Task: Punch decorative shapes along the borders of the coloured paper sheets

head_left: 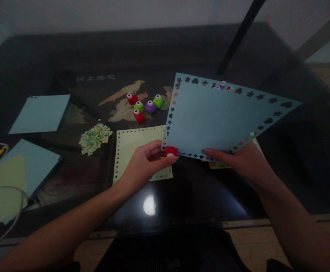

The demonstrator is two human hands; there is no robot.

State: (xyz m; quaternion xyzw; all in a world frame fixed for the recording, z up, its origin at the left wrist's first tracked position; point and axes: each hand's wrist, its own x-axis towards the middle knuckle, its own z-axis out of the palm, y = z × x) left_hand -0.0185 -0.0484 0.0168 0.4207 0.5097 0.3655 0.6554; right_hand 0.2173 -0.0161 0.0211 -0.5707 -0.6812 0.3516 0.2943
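Note:
My right hand (244, 160) grips a blue sheet of paper (210, 117) by its lower edge, thumb on top, holding it tilted above the table. Star, heart and other small shapes are punched along the sheet's borders. At its lower left corner, my left hand (150, 160) is closed on a red craft punch (171, 152), which sits over the paper's edge. A yellow-green sheet (136, 147) with punched borders lies beneath my left hand. Another yellowish sheet (221, 165) shows partly under the blue paper and my right hand.
Several red, green and purple craft punches (150, 107) stand behind the yellow-green sheet. To their left is a heap of paper confetti (95, 138). A blue sheet (41, 113), a stack of coloured paper (38, 162) and a white cable (21, 200) lie at the left on the dark glossy table (76, 204).

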